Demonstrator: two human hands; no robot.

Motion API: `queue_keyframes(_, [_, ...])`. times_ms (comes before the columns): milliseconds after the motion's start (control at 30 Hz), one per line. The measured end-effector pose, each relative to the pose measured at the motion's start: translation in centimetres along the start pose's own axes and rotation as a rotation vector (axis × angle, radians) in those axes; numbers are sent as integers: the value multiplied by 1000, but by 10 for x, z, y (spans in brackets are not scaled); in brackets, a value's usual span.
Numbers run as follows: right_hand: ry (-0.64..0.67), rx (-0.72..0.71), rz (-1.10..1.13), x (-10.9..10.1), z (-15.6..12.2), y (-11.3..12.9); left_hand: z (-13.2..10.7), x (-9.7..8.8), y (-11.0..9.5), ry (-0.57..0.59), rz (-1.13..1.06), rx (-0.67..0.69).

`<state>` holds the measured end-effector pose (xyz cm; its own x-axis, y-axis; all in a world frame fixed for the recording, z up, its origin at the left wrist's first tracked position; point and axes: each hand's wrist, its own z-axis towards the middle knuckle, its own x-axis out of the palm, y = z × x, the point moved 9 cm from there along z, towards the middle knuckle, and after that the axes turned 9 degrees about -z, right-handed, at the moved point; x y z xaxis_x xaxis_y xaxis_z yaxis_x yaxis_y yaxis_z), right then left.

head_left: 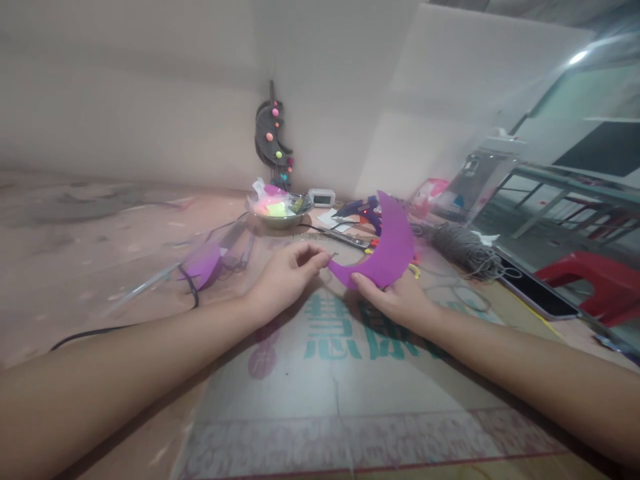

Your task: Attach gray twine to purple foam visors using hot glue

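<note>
A purple crescent moon cutout (397,247), flat like card or foam sheet, is held up over the printed board. My right hand (395,297) grips its lower curve, thumb on the front face. My left hand (300,267) is closed in a pinch at the crescent's lower left tip. A short dark strand shows by those left fingertips, too small to make out fully. Behind the crescent, partly hidden by it, lie a glue gun (367,212) and scissors (345,239). To the right rests a bundle of grey yarn (465,250).
A bowl (280,220) of colourful bits stands at the back, below a grey crescent decoration (270,137) with coloured balls. Left lies another purple piece (205,267) beside a black cord (190,287). A phone (537,287) and red stool (595,283) are at right.
</note>
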<state>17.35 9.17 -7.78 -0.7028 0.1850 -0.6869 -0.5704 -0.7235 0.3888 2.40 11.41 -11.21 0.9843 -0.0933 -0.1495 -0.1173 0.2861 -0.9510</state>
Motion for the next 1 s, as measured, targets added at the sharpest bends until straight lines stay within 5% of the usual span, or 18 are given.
queue_keyframes(1000, [-15, 96, -35, -4, 1, -4, -1, 0, -3, 2, 34, -6])
